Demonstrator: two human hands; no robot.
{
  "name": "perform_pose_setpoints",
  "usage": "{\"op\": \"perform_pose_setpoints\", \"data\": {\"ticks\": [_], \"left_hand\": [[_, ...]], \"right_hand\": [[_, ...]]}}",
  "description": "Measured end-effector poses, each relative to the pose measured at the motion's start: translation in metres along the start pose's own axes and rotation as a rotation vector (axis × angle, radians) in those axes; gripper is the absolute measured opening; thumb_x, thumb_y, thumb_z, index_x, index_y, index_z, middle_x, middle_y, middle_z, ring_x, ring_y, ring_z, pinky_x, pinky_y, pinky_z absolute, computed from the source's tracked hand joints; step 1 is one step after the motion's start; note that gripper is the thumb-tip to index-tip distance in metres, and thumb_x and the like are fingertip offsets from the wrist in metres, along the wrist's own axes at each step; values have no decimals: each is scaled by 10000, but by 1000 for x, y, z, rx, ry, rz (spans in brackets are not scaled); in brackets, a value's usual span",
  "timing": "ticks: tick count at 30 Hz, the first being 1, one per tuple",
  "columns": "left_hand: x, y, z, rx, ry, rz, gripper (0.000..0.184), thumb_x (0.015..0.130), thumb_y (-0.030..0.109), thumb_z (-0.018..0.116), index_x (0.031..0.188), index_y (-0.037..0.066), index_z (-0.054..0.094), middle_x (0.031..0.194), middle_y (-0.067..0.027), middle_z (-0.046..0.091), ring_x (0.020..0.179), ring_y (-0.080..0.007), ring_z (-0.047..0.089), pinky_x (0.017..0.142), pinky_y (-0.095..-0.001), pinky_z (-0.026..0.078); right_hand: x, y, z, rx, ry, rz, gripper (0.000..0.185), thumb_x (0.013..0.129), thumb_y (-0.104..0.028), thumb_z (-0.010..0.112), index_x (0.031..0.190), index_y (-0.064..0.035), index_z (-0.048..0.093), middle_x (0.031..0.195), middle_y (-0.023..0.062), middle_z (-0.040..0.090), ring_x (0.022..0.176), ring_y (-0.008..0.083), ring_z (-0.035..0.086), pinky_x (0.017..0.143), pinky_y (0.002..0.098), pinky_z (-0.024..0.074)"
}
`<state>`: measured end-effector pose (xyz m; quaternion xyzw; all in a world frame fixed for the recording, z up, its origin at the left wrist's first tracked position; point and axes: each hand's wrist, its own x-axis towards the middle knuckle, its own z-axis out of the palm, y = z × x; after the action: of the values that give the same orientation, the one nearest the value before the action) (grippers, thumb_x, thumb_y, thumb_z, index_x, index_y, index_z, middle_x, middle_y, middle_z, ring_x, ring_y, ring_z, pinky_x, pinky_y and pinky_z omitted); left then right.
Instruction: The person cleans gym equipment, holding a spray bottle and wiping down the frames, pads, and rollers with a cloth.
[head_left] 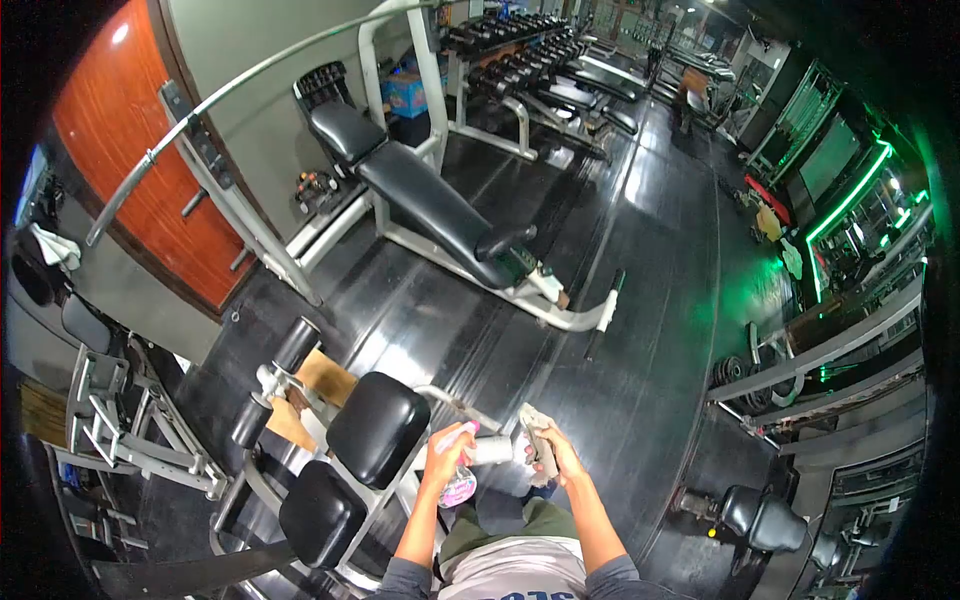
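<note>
Low in the middle of the head view, my left hand [447, 455] is closed around a spray bottle [460, 487] with a pink top and a clear, pink-labelled body. To its right, my right hand [562, 452] grips a crumpled greyish cloth [538, 445]. A white cylindrical part [492, 450] shows between the two hands; what it belongs to is unclear. Just left of my left hand stands a machine with a black padded seat [378, 428] and a second black pad [322, 513].
An inclined black bench [430, 205] with a barbell [290, 65] over it stands ahead. Dumbbell racks [520, 70] are farther back. At the lower right is another black-padded bench [762, 517]. An orange-brown door [150, 150] is at left.
</note>
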<state>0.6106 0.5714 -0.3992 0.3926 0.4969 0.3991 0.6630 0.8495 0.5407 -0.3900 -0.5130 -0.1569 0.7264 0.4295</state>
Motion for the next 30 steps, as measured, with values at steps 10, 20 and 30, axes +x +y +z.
{"op": "perform_pose_setpoints", "data": {"ticks": [10, 20, 30], "left_hand": [[45, 25, 115, 69, 126, 45, 242, 884, 219, 620, 894, -18, 668, 765, -76, 664, 480, -155, 600, 452, -286, 455], [93, 45, 248, -3, 229, 192, 219, 912, 188, 597, 910, -21, 664, 785, -76, 643, 436, -139, 543, 424, -281, 427], [123, 64, 246, 7, 391, 295, 247, 917, 200, 584, 903, -38, 649, 757, -83, 650, 455, -147, 567, 455, -281, 456]], "right_hand": [[29, -108, -89, -162, -179, -77, 325, 897, -149, 567, 1204, -72, 499, 1038, 85, 635, 779, 145, 623, 509, 258, 522], [46, -207, -192, -122, -324, -167, 327, 996, -174, 496, 1301, -73, 434, 1087, 112, 628, 782, 185, 634, 591, 354, 586], [97, -275, -166, -209, -420, -128, 370, 989, -248, 507, 1314, -76, 462, 1056, 81, 638, 731, 147, 624, 451, 269, 509]]}}
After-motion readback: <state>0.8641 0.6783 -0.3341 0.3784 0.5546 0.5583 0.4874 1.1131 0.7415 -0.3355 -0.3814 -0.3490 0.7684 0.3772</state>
